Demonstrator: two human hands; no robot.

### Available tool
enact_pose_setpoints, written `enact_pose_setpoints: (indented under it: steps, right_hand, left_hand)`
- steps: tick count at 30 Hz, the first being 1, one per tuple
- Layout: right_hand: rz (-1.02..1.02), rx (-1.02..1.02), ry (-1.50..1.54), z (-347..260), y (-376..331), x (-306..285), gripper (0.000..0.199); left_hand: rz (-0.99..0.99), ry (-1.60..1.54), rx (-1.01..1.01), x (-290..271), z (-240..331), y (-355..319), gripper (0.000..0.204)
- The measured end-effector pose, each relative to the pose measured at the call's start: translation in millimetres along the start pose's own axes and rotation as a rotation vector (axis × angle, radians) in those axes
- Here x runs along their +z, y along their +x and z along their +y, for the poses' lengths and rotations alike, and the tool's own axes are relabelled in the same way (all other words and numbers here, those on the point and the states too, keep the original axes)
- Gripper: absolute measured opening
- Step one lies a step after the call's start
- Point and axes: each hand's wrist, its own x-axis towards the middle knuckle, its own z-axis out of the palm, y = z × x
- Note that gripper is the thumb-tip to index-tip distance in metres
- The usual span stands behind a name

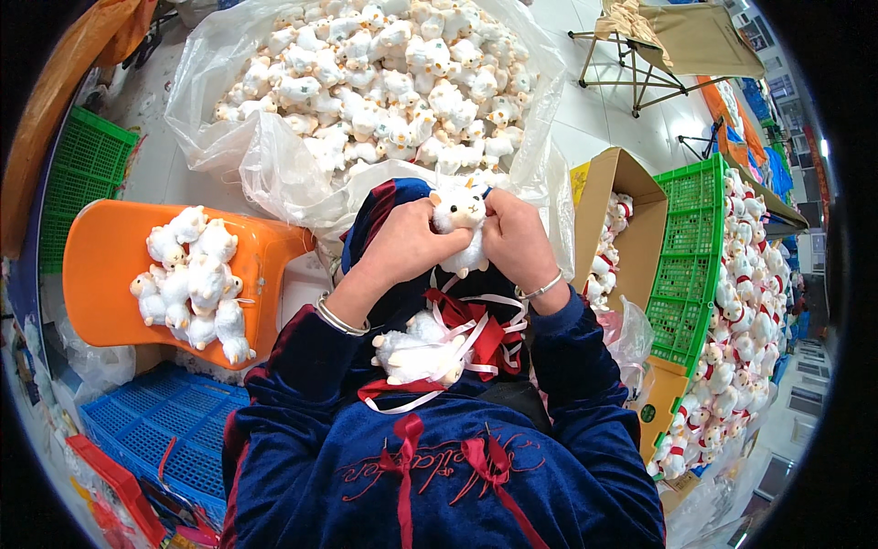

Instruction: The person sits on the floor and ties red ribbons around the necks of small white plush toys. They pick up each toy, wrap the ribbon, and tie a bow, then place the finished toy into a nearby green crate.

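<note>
Above the velvet-covered lap, both bare hands are holding a small plush animal (465,218) upright, its fluffy white body tapering into short stubby feet and its beige ears poking out at the sides. The left hand (402,245) is pinching it from one side, thumb lying across the front below the face; the right hand (521,240) is gripping the opposite side between thumb and curled fingers. Below, another white plush toy (412,352) is lying on the lap, with glossy white ribbon (416,401) and flat red strips (491,352) tangling beside it. On the left, a smooth orange stool (101,265) is supporting a cluster of fuzzy toys (206,279). Ahead, a crinkled translucent plastic bag (265,169) is holding a lumpy heap of plush toys (393,82). To the right, a stiff cardboard box (640,210) and a latticed green crate (681,306) are standing near toys with red neckbands (741,320).
</note>
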Motion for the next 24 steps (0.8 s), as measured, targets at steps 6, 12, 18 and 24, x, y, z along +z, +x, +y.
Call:
enact_pose_setpoints:
  steps: [6, 12, 18, 24]
  right_hand:
    - [-0.13, 0.122, 0.139, 5, -2, -2, 0.012]
    - [-0.287, 0.202, 0.215, 1, -5, -8, 0.041]
    - [-0.344, 0.24, 0.142, -6, -1, -9, 0.047]
    - [-0.354, 0.197, 0.123, -11, 5, -17, 0.047]
  left_hand:
    - [-0.064, 0.114, -0.013, -11, -6, 5, 0.048]
    - [-0.088, 0.125, -0.136, -20, -12, 5, 0.054]
    - [-0.257, 0.204, 0.001, -46, -23, 1, 0.046]
    - [-0.168, 0.134, -0.016, -43, -25, -4, 0.033]
